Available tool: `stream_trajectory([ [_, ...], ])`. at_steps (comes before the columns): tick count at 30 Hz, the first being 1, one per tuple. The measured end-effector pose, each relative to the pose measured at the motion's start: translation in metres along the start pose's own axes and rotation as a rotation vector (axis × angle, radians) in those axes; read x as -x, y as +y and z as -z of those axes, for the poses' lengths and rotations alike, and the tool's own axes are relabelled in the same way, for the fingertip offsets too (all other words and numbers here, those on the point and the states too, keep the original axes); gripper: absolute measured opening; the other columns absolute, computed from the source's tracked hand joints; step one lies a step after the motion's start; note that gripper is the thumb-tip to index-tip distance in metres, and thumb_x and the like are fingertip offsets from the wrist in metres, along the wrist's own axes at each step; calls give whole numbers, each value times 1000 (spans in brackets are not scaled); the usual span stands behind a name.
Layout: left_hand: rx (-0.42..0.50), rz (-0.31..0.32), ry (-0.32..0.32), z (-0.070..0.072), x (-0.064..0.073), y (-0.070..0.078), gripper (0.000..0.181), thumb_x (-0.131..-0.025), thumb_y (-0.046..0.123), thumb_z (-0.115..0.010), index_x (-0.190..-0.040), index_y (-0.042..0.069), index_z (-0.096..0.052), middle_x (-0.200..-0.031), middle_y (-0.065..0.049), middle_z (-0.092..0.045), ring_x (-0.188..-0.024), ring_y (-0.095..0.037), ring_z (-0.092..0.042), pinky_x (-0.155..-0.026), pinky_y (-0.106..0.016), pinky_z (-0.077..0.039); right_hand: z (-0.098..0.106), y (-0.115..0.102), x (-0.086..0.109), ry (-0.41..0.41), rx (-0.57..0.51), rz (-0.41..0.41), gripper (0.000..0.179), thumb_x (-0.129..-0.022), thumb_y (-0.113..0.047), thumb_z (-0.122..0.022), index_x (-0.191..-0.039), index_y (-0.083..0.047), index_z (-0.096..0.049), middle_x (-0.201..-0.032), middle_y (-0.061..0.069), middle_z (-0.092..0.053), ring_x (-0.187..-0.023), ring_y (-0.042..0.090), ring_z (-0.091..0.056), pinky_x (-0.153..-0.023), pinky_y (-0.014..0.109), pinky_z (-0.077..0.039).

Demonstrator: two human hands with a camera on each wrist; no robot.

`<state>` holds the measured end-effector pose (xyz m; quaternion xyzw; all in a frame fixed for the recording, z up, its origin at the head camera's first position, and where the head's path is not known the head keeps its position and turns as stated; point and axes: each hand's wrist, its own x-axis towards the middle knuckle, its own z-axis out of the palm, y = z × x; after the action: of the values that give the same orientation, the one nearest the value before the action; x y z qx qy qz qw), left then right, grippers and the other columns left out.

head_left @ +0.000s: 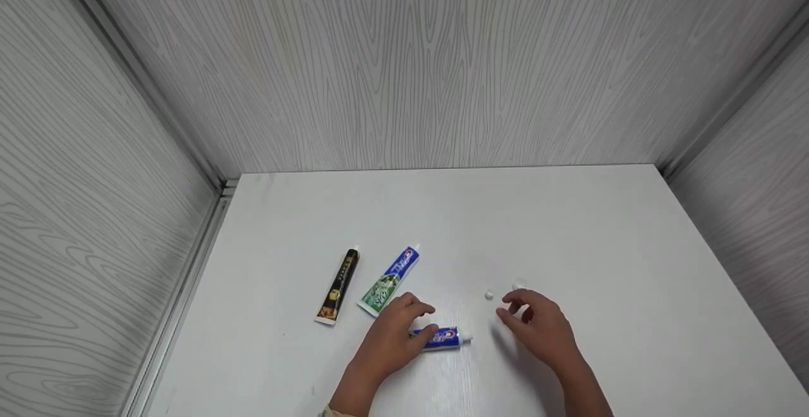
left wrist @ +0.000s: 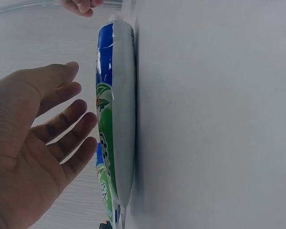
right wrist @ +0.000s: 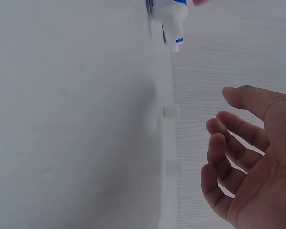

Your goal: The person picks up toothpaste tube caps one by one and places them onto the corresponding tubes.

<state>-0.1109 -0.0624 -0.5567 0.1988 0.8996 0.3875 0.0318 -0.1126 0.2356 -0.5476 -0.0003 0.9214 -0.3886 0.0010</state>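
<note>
My left hand [head_left: 393, 336] hovers over the near end of a blue toothpaste tube [head_left: 444, 338], fingers loosely bent and apart from it. In the left wrist view that hand [left wrist: 35, 129] is beside the tube [left wrist: 115, 109], which shows blue and green print and a white back. The tube's narrow white nozzle points right. My right hand [head_left: 542, 328] is raised near two small white caps, its fingers loosely curved around nothing. One cap [head_left: 489, 295] lies left of the fingertips, the other cap [head_left: 518, 285] just beyond them; both caps show in the right wrist view.
A green-and-blue toothpaste tube [head_left: 390, 280] lies slanted beyond my left hand. Farther left is a black tube [head_left: 339, 287] with gold print. The white table [head_left: 569, 227] is enclosed by grey wood-grain panels at the back [head_left: 404, 69], left and right.
</note>
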Motion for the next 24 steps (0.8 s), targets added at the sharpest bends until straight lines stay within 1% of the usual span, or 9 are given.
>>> stream_trajectory([
  [5, -27, 18, 81, 1, -5, -3, 43, -100, 33, -75, -137, 12, -69, -119, -4, -66, -109, -19, -65, -95, -37, -55, -1, 2, -6, -14, 4, -27, 25, -95, -32, -82, -115, -18, -77, -94, -6, -71, -77, 12, -59, -63, 28, -46],
  [9, -54, 27, 146, 3, -11, -7, 51, -100, 34, -75, -145, 12, -63, -124, -8, -64, -113, -19, -62, -100, -41, -55, -3, 4, -10, -38, 29, -42, 28, -95, -32, -81, -119, -19, -78, -95, -6, -71, -81, 12, -61, -66, 30, -48],
  [13, -94, 38, 209, 6, -18, -12, 52, -99, 33, -77, -144, 11, -63, -125, -10, -63, -112, -19, -60, -98, -43, -55, -6, 6, -13, -62, 46, -39, 30, -95, -32, -80, -122, -19, -78, -95, -6, -72, -82, 12, -62, -66, 32, -49],
  [16, -115, 44, 250, 8, -25, -16, 51, -98, 31, -78, -143, 9, -64, -125, -10, -64, -113, -23, -62, -96, -45, -55, -8, 6, -15, -64, 41, -39, 30, -95, -32, -81, -122, -19, -78, -94, -6, -71, -81, 12, -63, -66, 32, -49],
  [20, -137, 82, 282, 11, -35, -22, 53, -97, 32, -79, -143, 10, -65, -127, -10, -62, -113, -25, -62, -97, -45, -55, -10, 6, -17, -61, 29, -42, 30, -95, -31, -81, -123, -19, -78, -93, -6, -71, -80, 11, -64, -65, 31, -49],
  [24, -161, 122, 304, 11, -42, -30, 56, -97, 32, -80, -144, 8, -64, -128, -13, -61, -111, -27, -62, -95, -46, -55, -13, 6, -19, -58, 26, -50, 31, -95, -30, -81, -123, -19, -77, -93, -6, -71, -79, 10, -63, -63, 31, -48],
])
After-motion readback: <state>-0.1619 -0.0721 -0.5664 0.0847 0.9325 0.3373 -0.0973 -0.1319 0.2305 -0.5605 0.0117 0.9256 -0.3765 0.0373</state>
